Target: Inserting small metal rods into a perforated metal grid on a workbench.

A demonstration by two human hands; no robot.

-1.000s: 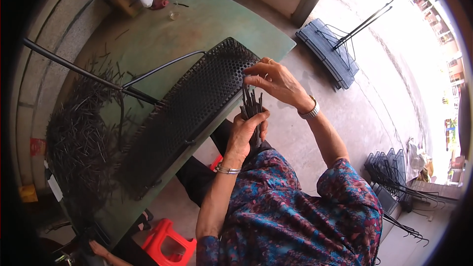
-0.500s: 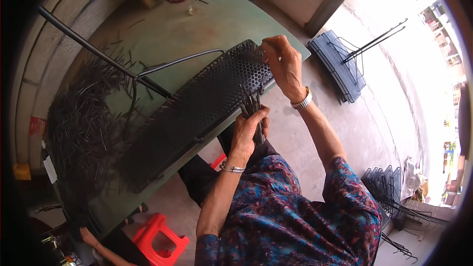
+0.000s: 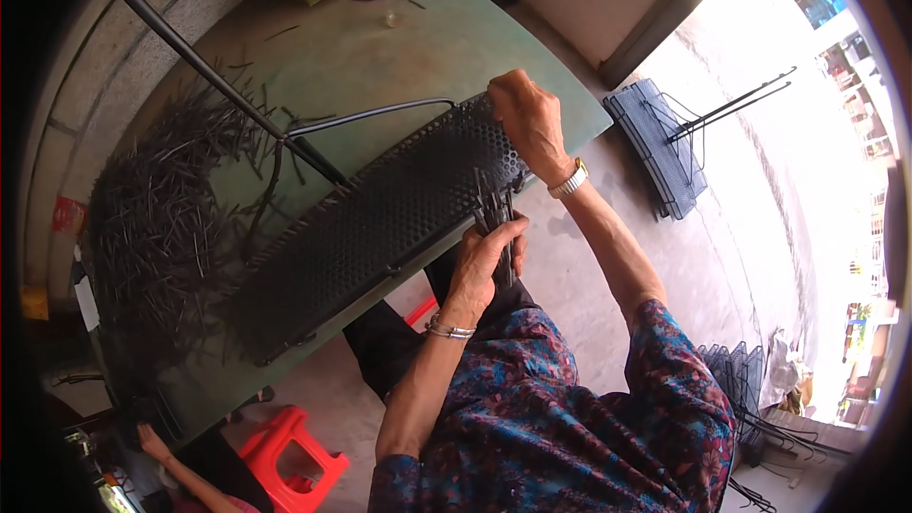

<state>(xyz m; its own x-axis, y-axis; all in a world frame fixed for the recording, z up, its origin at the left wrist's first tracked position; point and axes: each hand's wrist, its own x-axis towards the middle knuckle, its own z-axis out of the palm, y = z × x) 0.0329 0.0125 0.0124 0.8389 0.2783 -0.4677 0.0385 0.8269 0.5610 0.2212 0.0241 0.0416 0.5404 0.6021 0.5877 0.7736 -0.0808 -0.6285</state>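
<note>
My left hand (image 3: 483,256) is closed round a bundle of thin dark strips (image 3: 493,211), whose ends stick up above the thumb. My right hand (image 3: 532,123) is at the right end of a long black perforated panel (image 3: 380,214), its fingers curled down over the holes. Whatever those fingertips hold, if anything, is hidden behind the hand. The panel lies slantwise along the near edge of a green table (image 3: 456,38). A black metal rod frame (image 3: 204,76) with a bent brace rises from the panel's far side.
A large heap of loose dark strips (image 3: 157,237) covers the table's left part. Below stands a red plastic stool (image 3: 290,456); another person's hand (image 3: 152,442) shows near the lower left corner. Stacked mesh panels (image 3: 655,147) with rods stand on the floor to the right.
My right hand has come down onto the panel's right end, with its fingers more curled. My left hand keeps its bundle. The whole view has shifted slightly.
</note>
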